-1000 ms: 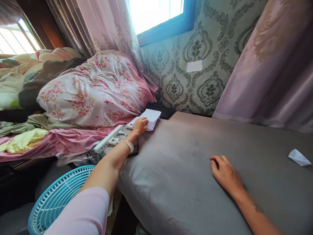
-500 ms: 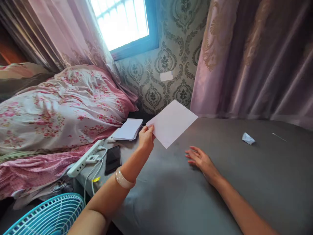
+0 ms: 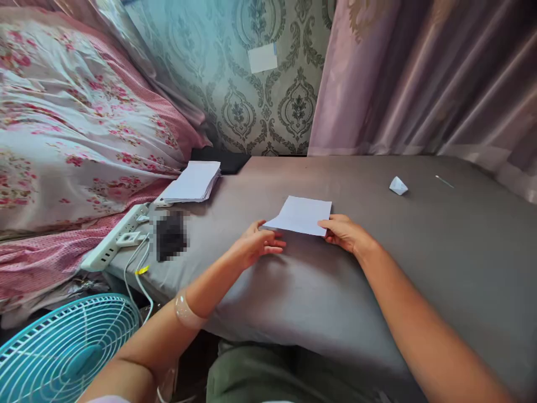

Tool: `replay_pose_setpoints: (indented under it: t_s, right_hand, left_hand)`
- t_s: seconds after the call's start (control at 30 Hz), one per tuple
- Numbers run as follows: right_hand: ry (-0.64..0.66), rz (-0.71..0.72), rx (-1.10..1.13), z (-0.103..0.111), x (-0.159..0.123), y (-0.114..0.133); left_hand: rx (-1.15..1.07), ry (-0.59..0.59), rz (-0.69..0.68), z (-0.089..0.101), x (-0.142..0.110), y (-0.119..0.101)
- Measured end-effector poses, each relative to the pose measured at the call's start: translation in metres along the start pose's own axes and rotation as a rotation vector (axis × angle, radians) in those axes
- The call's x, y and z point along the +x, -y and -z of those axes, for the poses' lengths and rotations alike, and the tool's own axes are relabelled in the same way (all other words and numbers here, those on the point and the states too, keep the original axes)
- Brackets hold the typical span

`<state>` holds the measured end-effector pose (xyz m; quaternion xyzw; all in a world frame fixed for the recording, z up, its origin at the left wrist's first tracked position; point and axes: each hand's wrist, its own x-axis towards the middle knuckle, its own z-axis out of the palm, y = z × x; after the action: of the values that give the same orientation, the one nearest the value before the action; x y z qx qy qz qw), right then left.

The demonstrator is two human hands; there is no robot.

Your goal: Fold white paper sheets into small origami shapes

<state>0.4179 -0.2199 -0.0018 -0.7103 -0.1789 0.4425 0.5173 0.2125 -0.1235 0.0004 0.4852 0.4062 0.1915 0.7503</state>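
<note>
A sheet of white paper (image 3: 304,215) is held above the grey-covered surface, its left corner bent toward my left hand. My right hand (image 3: 342,230) pinches its near right corner, thumb on top and fingers underneath. Beside and partly under the left corner is my left hand (image 3: 260,244), fingers spread apart; whether its upper finger touches the paper is hard to tell. A clear bangle (image 3: 188,312) circles the left forearm. Farther right on the surface lies a small folded paper piece (image 3: 398,186).
A stack of white paper (image 3: 193,182) lies at the back left, near a black flat object (image 3: 235,162). A power strip (image 3: 113,238) with cables runs along the left edge beside a pixelated dark patch (image 3: 170,235). A blue fan (image 3: 84,347) stands lower left; a thin stick (image 3: 444,181) lies far right.
The paper has come down, turned and tilted flatter. My right hand has moved up and taken its right corner, while my left hand's fingers have spread. The view has tipped downward.
</note>
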Motion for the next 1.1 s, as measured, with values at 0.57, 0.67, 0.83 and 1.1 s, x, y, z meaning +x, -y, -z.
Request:
replay_pose_setpoints:
  t_s: [0.57, 0.67, 0.83, 1.1]
  right_hand:
    - [-0.228, 0.217, -0.866, 0.048, 0.004, 0.004]
    - [0.015, 0.326, -0.860, 0.059, 0.004, 0.003]
    - [0.224, 0.365, -0.778, 0.052, 0.008, -0.004]
    - [-0.239, 0.258, -0.953, 0.030, 0.014, -0.008]
  left_hand:
    - [1.186, 0.489, -0.857, 0.012, 0.067, -0.026]
    - [1.166, 0.484, -0.847, 0.008, 0.073, -0.028]
    - [1.092, 0.289, -0.627, -0.002, 0.086, -0.027]
    - [1.150, -0.110, -0.532, -0.015, 0.094, -0.017]
